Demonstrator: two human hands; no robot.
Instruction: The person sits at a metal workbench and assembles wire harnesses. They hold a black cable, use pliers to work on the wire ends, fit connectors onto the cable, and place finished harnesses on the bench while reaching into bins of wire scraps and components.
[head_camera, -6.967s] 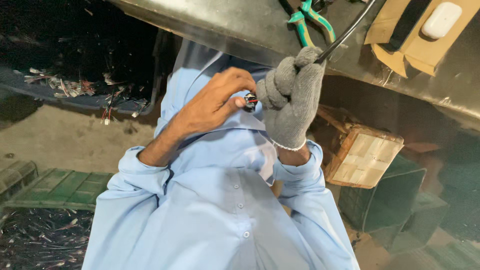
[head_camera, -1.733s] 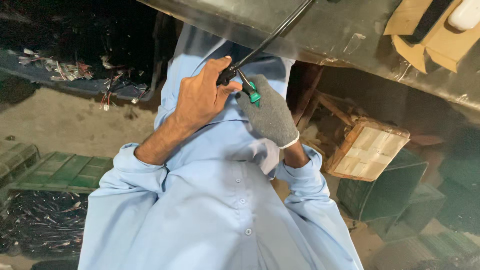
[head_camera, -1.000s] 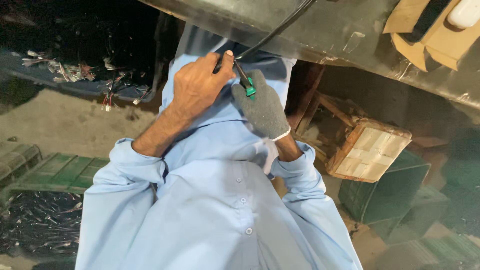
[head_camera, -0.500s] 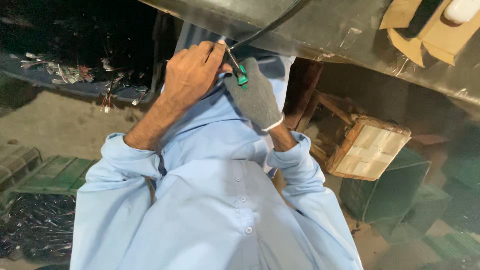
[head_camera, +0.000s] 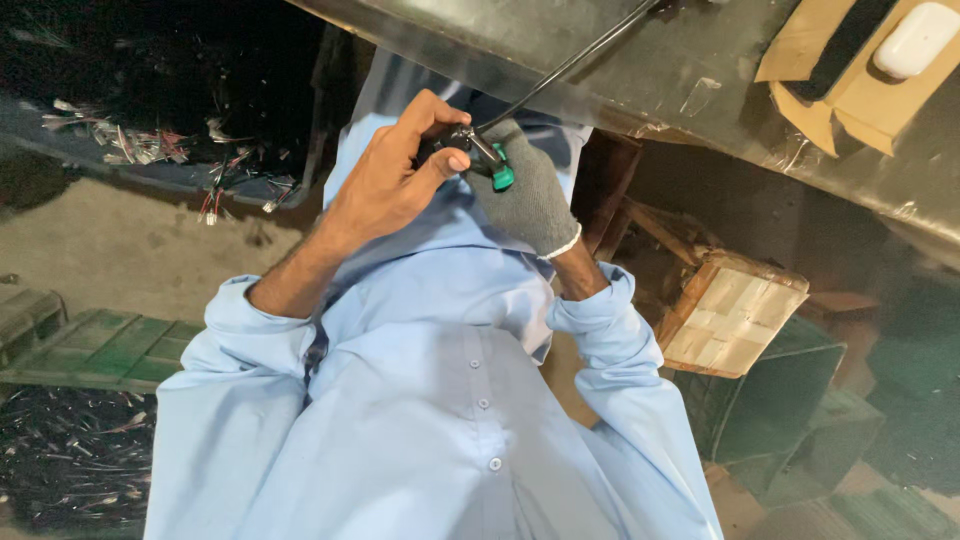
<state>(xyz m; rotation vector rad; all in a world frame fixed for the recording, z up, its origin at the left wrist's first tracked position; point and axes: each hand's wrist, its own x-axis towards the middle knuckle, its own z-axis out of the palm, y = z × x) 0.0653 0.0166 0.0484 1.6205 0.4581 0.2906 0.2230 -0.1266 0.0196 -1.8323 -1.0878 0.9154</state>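
Under the dark table edge (head_camera: 640, 75), much of the work is hard to see. The tool (head_camera: 493, 165) shows only as a green-tipped handle between the two hands; its working end is buried behind the bare fingers, and I cannot tell what kind of tool it is. The black cable (head_camera: 560, 75) runs up and to the right from the hands along the table edge and is cut off at the top of the view. The card box (head_camera: 850, 70) with a white piece on it is cropped at the corner.

The left hand (head_camera: 395, 180), bare, is curled tight around the cable end, thumb pressed against the small dark piece there, just beside the green handle. The right hand (head_camera: 525, 200), in a grey glove, sits partly behind the left; its fingers are mostly hidden, but it is closed on the tool, whose handle pokes out above the glove.

Compared with half a second ago, both hands sit a little lower, away from the table edge, and more of the cable shows clear above them. Seven seconds back the gloved hand was raised highest, with the green handles up by the table edge.
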